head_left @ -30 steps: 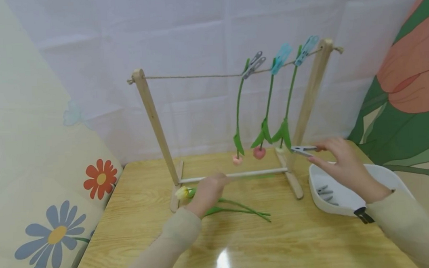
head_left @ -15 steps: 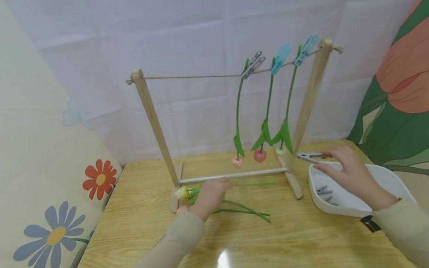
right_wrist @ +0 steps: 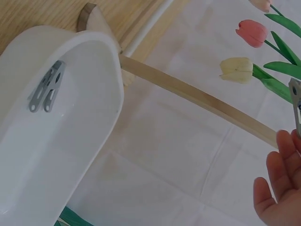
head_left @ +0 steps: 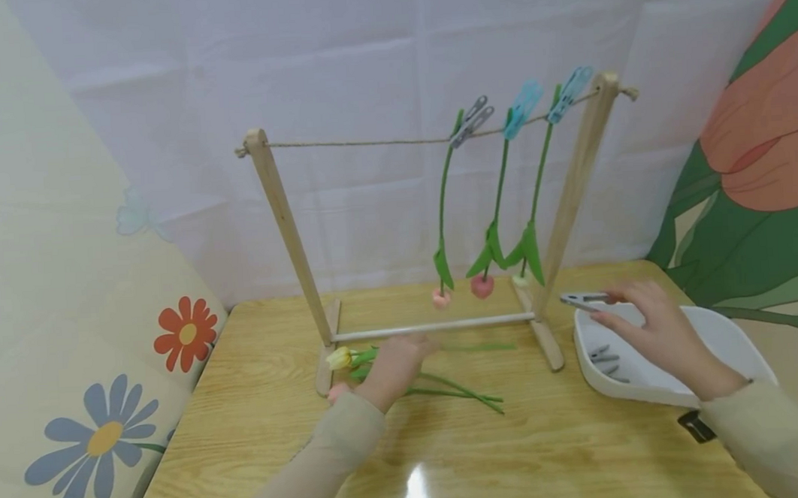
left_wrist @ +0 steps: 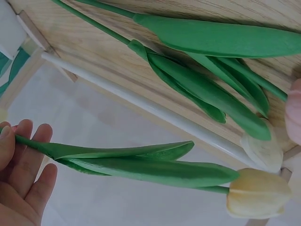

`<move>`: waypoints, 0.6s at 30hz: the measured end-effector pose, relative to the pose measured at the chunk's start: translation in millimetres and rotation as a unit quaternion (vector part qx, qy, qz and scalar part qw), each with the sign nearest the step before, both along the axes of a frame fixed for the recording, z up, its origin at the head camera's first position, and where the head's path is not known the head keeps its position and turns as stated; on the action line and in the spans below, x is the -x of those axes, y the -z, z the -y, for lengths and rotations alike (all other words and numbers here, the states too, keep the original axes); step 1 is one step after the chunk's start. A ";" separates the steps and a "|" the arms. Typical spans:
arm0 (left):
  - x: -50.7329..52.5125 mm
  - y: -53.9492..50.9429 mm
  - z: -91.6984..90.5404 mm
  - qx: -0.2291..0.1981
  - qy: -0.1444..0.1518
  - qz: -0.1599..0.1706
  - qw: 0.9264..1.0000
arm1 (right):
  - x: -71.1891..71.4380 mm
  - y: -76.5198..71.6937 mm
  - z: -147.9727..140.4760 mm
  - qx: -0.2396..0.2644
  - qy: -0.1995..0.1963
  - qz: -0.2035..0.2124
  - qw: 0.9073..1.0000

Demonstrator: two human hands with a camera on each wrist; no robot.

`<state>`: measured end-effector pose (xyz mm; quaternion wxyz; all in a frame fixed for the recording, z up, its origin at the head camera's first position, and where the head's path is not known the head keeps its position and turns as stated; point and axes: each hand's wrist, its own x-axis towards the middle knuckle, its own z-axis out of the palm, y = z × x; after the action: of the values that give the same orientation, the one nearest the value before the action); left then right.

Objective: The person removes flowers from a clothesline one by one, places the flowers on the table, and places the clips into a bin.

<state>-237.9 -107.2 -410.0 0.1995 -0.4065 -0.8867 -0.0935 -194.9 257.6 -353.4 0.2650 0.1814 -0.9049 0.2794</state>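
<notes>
My left hand pinches the green stem of a yellow artificial tulip, raised above the tabletop in the left wrist view. Below it lie a pink tulip and a whitish tulip, their stems crossing. Between thumb and fingers of my right hand is a grey clothespin, near the basin's left rim. Three tulips hang head down from a cord: light pink, deep pink and cream. A grey clothespin and two blue clothespins clip them there.
The wooden rack's left post and right post carry the cord, with a white bar low between them. A white basin with several grey clothespins stands at right. White cloth hangs behind.
My right hand has drawn slightly right and down with its clothespin, away from the hanging cream tulip. My left hand has shifted a little right and down, the stem in it dipping.
</notes>
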 end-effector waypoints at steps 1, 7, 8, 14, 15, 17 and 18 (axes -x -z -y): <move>0.3 0.5 -0.3 0.001 0.000 0.002 1.000 | -0.2 0.9 -0.9 -0.001 0.000 -0.001 1.000; 0.7 1.9 -1.7 0.014 -0.007 -0.008 1.000 | -1.5 6.4 -7.1 -0.008 0.006 -0.003 1.000; 0.7 2.1 -2.1 0.016 -0.008 -0.008 1.000 | -1.8 7.4 -8.3 -0.008 0.009 -0.003 1.000; 0.1 4.4 -5.3 0.034 -0.017 0.009 0.999 | -2.9 13.1 -17.1 -0.010 0.018 0.005 1.000; -0.2 4.9 -5.8 0.038 -0.020 0.012 0.999 | -2.9 13.8 -18.6 -0.011 0.020 0.008 1.000; -0.6 6.3 -6.9 0.043 -0.025 0.012 0.999 | -3.3 15.4 -21.9 -0.014 0.027 0.017 0.999; -1.1 6.5 -7.5 0.045 -0.027 0.012 0.999 | -3.2 16.4 -23.6 -0.016 0.029 0.021 0.999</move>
<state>-236.8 -99.7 -416.5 0.1727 -0.3897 -0.9031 -0.0525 -191.6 281.2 -369.9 0.2510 0.1534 -0.9195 0.2608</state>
